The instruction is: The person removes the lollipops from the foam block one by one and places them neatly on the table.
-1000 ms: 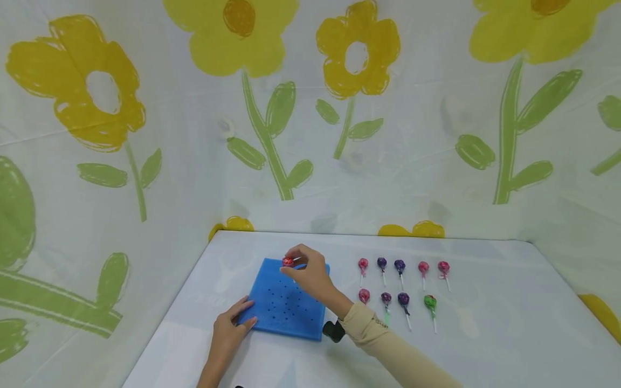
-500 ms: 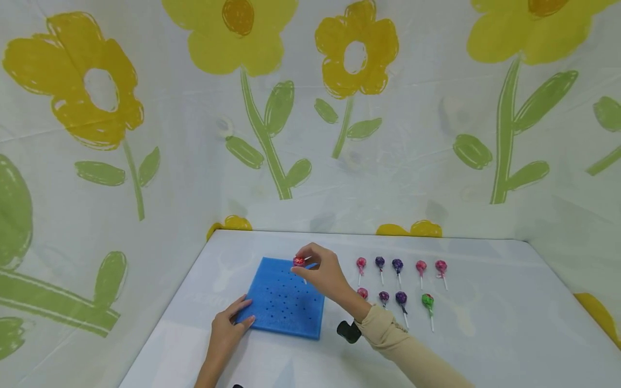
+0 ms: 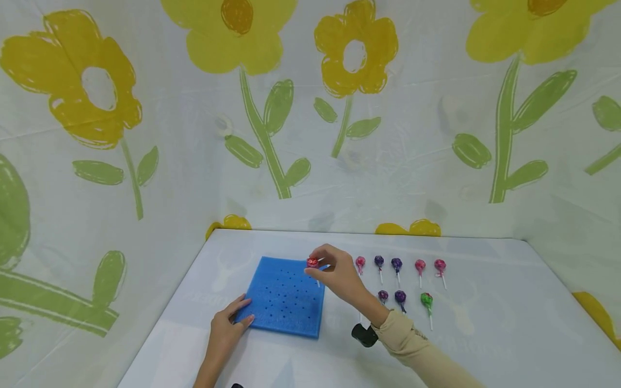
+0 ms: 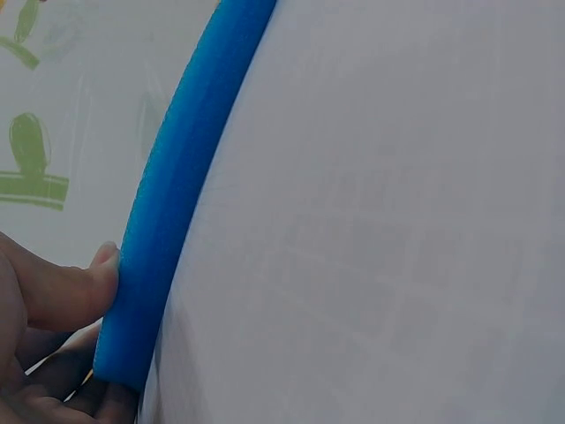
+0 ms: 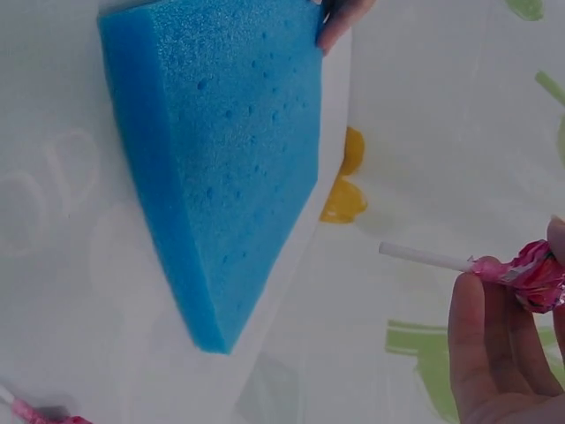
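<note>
A blue foam board (image 3: 286,296) dotted with small holes lies on the white table. My left hand (image 3: 227,327) holds its near left corner, with the thumb (image 4: 75,291) on one side and the fingers on another in the left wrist view. Over the board's far right edge, my right hand (image 3: 337,274) pinches a red-pink wrapped lollipop (image 3: 312,262) by its head. The white stick (image 5: 424,256) points away from the fingers in the right wrist view and stays clear of the foam.
Right of the board, several lollipops lie in two rows, among them a purple lollipop (image 3: 397,263), a pink lollipop (image 3: 440,265) and a green lollipop (image 3: 427,300). A dark device (image 3: 365,335) sits at my right wrist. Flowered fabric (image 3: 339,178) walls the table's back.
My right hand has moved rightward with the lollipop, from above the board's far middle to its right edge. The left hand keeps its place on the corner.
</note>
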`<state>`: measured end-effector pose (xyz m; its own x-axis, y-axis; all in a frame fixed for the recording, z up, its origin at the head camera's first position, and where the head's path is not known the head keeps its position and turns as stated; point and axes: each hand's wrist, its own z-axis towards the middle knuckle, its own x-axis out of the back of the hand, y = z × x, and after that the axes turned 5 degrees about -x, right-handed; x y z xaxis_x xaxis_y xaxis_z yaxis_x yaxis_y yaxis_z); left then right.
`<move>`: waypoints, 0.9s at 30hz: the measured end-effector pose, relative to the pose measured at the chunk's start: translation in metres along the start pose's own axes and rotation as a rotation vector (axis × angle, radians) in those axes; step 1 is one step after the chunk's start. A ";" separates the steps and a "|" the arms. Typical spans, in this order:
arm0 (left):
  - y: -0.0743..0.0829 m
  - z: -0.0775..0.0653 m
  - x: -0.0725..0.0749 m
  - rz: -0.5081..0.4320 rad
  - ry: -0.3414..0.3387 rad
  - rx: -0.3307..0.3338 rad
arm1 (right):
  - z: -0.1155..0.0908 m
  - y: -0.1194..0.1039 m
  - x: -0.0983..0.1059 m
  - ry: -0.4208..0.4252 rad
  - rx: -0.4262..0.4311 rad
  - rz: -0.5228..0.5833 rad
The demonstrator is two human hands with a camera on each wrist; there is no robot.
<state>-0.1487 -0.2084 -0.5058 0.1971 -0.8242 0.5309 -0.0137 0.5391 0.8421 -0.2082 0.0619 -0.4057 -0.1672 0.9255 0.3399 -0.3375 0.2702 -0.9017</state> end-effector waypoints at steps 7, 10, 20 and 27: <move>-0.001 0.000 0.001 0.002 -0.009 -0.002 | -0.008 -0.001 0.014 0.012 -0.010 -0.017; -0.001 0.001 0.000 0.000 -0.012 0.000 | -0.012 0.000 0.020 0.020 -0.016 -0.013; -0.001 0.001 -0.001 -0.009 -0.016 0.015 | -0.024 0.012 0.047 0.078 -0.045 -0.028; 0.000 0.001 0.000 -0.001 -0.007 0.012 | -0.034 0.022 0.071 0.121 -0.053 -0.046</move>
<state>-0.1494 -0.2083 -0.5059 0.1900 -0.8260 0.5307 -0.0256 0.5362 0.8437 -0.1960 0.1427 -0.4101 -0.0391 0.9363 0.3491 -0.2927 0.3233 -0.8999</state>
